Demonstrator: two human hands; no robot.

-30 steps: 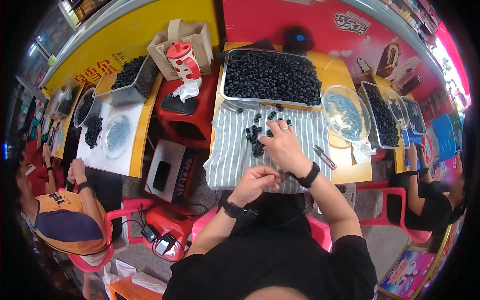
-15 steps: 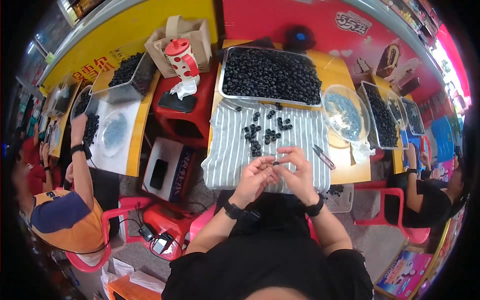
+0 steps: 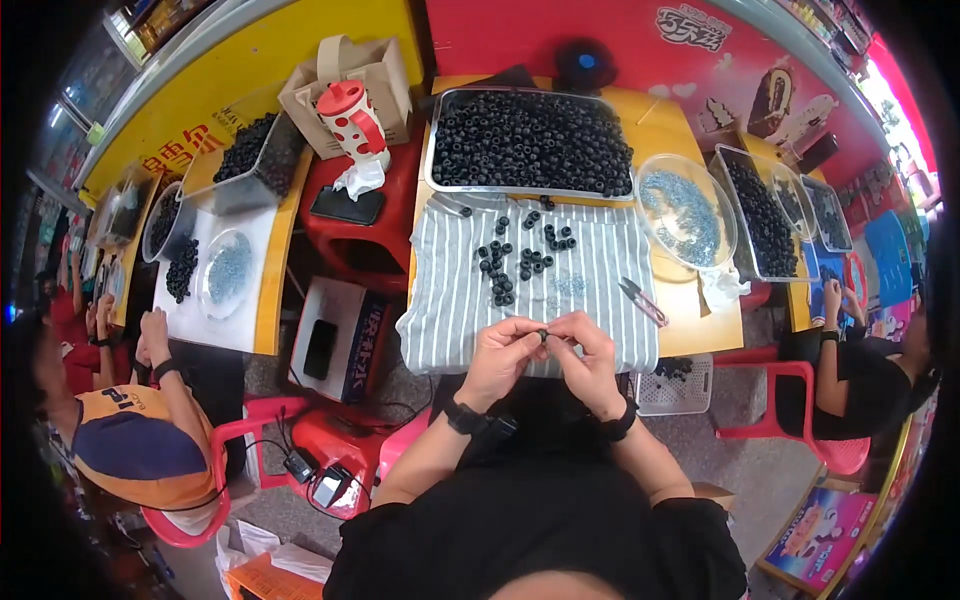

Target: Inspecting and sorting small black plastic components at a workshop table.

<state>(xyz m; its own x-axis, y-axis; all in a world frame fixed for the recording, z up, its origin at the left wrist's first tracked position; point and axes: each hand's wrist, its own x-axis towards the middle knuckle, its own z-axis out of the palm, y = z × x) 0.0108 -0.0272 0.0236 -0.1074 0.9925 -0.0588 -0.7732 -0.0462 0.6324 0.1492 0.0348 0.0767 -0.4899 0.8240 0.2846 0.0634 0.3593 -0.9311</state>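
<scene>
At the near edge of a grey-and-white striped cloth, my left hand and my right hand meet, fingertips pinched around one small black ring-shaped piece. The fingers partly cover it. Farther back on the cloth lie several loose black ring pieces, some clustered together. A thin scatter of tiny clear bluish bits lies right of them. Beside my right hand, near the cloth's right edge, rests a small pair of snips or tweezers with pinkish handles.
A clear tray full of black rings stands behind the cloth. To its right is a round clear dish of bluish bits, with crumpled tissue nearby. A red stool holds a spotted tumbler and a phone. People work at both sides.
My hands have drawn together and slightly nearer me, with the right fingers now closed down on the black piece. The bluish bits on the cloth are uncovered. The left co-worker's arm has pulled back.
</scene>
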